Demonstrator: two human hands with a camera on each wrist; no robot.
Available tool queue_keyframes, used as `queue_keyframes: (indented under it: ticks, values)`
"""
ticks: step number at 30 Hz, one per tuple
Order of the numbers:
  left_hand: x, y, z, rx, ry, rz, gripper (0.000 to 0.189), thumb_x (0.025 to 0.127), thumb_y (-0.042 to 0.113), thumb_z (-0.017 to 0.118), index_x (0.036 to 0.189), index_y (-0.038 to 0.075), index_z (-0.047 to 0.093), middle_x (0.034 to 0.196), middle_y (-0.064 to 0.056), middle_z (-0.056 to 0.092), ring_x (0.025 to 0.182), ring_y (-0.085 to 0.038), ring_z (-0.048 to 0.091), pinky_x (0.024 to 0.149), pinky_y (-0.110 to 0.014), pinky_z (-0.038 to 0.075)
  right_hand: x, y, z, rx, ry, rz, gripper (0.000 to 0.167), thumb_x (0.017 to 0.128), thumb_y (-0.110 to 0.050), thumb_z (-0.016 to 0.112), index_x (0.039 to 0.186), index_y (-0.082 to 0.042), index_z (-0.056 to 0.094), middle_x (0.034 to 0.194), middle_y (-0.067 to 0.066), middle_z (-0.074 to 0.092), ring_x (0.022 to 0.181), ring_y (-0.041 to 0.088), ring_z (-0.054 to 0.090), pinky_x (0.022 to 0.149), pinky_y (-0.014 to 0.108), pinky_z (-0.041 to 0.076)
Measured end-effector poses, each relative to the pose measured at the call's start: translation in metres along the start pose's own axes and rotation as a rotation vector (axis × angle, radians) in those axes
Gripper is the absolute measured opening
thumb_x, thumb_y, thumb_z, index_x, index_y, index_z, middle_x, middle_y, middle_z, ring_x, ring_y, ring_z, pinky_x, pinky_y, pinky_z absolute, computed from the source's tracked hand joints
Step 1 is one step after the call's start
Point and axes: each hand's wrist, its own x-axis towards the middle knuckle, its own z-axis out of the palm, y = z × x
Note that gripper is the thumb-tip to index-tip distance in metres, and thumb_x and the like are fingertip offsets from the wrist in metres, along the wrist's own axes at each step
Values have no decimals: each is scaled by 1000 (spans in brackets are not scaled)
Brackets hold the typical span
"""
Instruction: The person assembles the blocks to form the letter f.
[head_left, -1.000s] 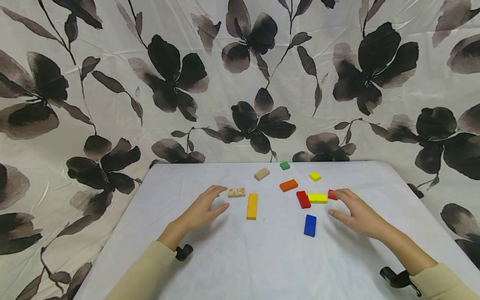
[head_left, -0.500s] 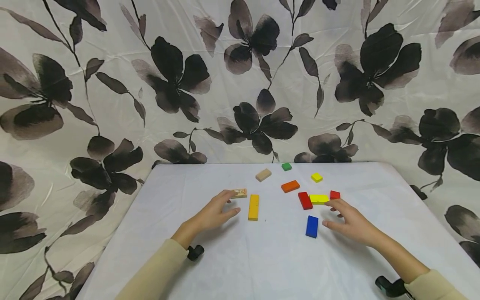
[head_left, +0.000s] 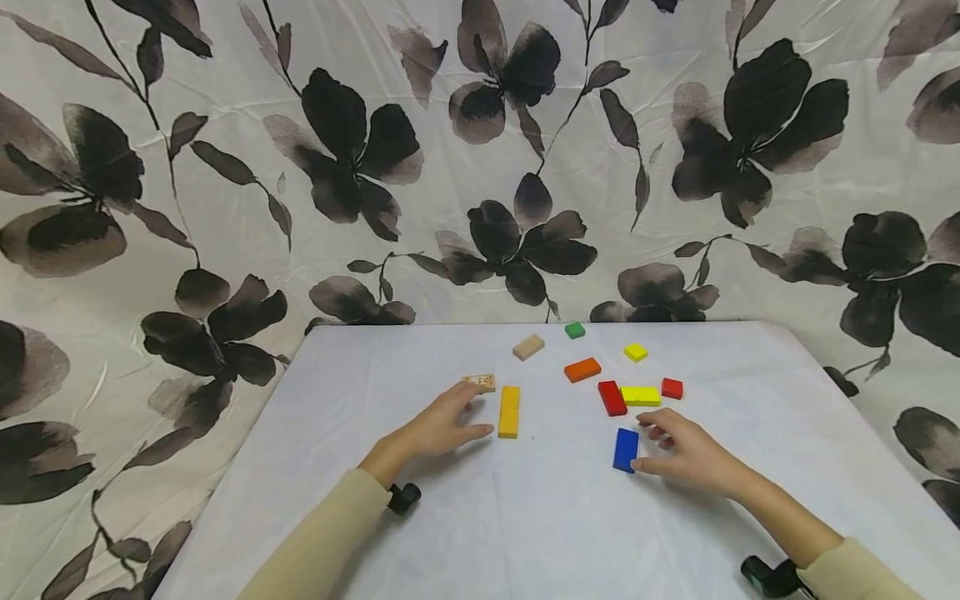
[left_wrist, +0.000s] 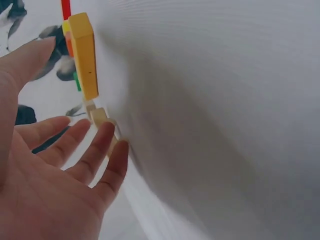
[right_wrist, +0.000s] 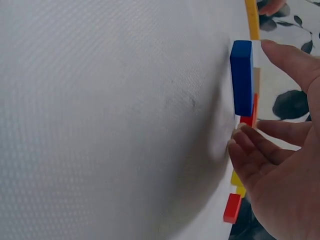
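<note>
My left hand (head_left: 444,423) is spread over the left part of the table, its thumb just left of a long orange-yellow block (head_left: 509,412). The left fingers partly cover a pale printed block (head_left: 482,382) in the head view. My right hand (head_left: 686,450) stands at the right side of a blue block (head_left: 626,450), thumb at its lower right corner and fingers past its upper right. The blue block (right_wrist: 242,77) lies between thumb and fingers in the right wrist view, not gripped. Neither hand holds anything.
Behind the hands lie a red block (head_left: 612,398), a yellow block (head_left: 641,396), a small red block (head_left: 672,388), an orange block (head_left: 582,370), a small yellow block (head_left: 636,352), a beige block (head_left: 528,347) and a green block (head_left: 574,330). A floral cloth (head_left: 495,167) hangs behind the table.
My right hand has moved left and nearer to me, from the small red block to the blue block. My left hand has moved right, toward the orange-yellow block. The blocks keep their places.
</note>
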Motion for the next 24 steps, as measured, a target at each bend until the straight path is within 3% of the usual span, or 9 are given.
queue_keyframes:
  ticks: [5, 16, 24]
  values:
    - [8, 3, -1, 24, -23, 11, 73, 93, 35, 77, 152, 6, 44, 149, -13, 48, 122, -25, 56, 112, -46, 43, 1, 1, 1, -25, -29, -32, 76, 83, -36, 85, 140, 3, 54, 127, 13, 63, 116, 30, 59, 100, 52, 53]
    - [19, 10, 7, 68, -56, -65, 93, 86, 40, 84, 155, 0, 37, 160, -15, 39, 131, -26, 53, 116, -43, 40, 4, 0, 9, -72, -23, -2, 76, 79, -38, 88, 137, 0, 58, 129, 11, 61, 119, 31, 58, 103, 57, 50]
    - [28, 13, 12, 172, -61, -86, 93, 84, 46, 84, 155, 4, 41, 162, -15, 35, 150, -33, 33, 122, -48, 29, 5, 1, 10, -99, -7, -1, 73, 79, -38, 88, 135, -2, 60, 127, 10, 60, 116, 29, 58, 100, 54, 53]
